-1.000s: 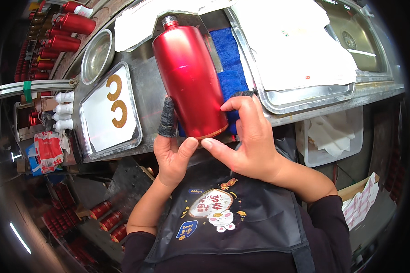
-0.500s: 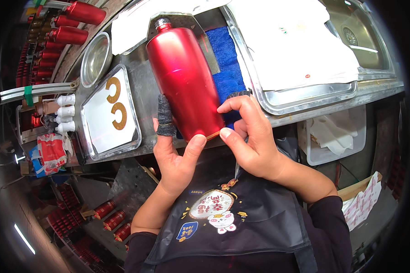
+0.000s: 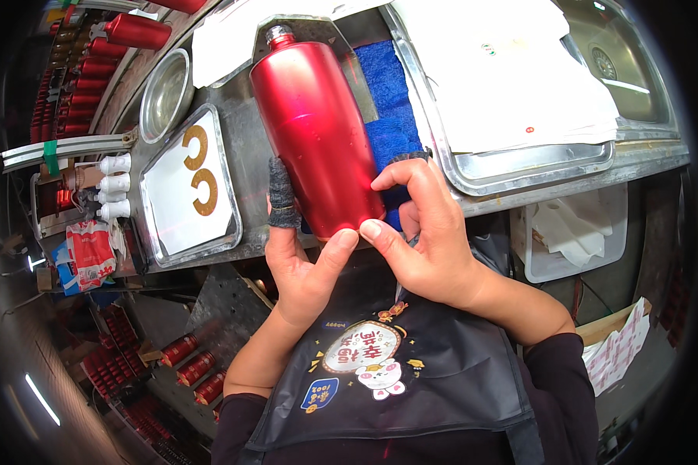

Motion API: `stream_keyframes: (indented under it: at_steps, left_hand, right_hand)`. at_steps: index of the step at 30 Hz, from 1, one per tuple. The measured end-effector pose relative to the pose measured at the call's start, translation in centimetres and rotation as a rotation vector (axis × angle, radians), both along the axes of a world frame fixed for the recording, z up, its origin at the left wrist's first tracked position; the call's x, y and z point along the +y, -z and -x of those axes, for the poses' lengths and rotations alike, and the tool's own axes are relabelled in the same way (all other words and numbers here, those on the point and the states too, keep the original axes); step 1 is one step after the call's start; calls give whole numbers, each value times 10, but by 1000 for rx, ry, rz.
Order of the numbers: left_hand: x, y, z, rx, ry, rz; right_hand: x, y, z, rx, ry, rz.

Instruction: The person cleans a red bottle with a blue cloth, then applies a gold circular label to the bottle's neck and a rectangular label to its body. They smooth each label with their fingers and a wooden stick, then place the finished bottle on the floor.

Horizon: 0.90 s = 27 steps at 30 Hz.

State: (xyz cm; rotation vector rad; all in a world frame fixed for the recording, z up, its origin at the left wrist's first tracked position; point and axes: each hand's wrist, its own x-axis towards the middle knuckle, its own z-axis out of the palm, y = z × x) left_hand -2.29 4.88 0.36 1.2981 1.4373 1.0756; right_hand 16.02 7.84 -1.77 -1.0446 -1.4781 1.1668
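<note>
The left hand [image 3: 296, 273] and right hand [image 3: 436, 249], grips half-closed, held the red bottle [image 3: 314, 128] (neck toward eleven o'clock); base-edge pressing seemed in hand, next calling for even pressure.

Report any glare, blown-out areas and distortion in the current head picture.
Head view: a pale highlight streaks the glossy red bottle; head view: the white sheets at upper right are nearly blown out; head view: the left metal tray bows at its edges, with black corners around the frame.
</note>
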Motion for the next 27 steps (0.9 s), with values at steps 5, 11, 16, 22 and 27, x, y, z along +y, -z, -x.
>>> stream_keyframes:
  at_steps: [5,11,16,22,27]
  left_hand:
    - [0,1,-1,-37,-9,-33]
    - [1,-2,0,-59,1,-22]
    - [1,-4,-2,-62,-4,2]
    - [-7,10,8,48,-17,-96]
    - [-33,14,25,625,103,-360]
  right_hand:
    - [1,5,-2,106,-31,104]
    - [-1,-1,0,75,-27,103]
    - [-2,-1,1,-13,-6,23]
    - [0,3,-2,159,-45,152]
    - [-1,-3,3,-41,-18,42]
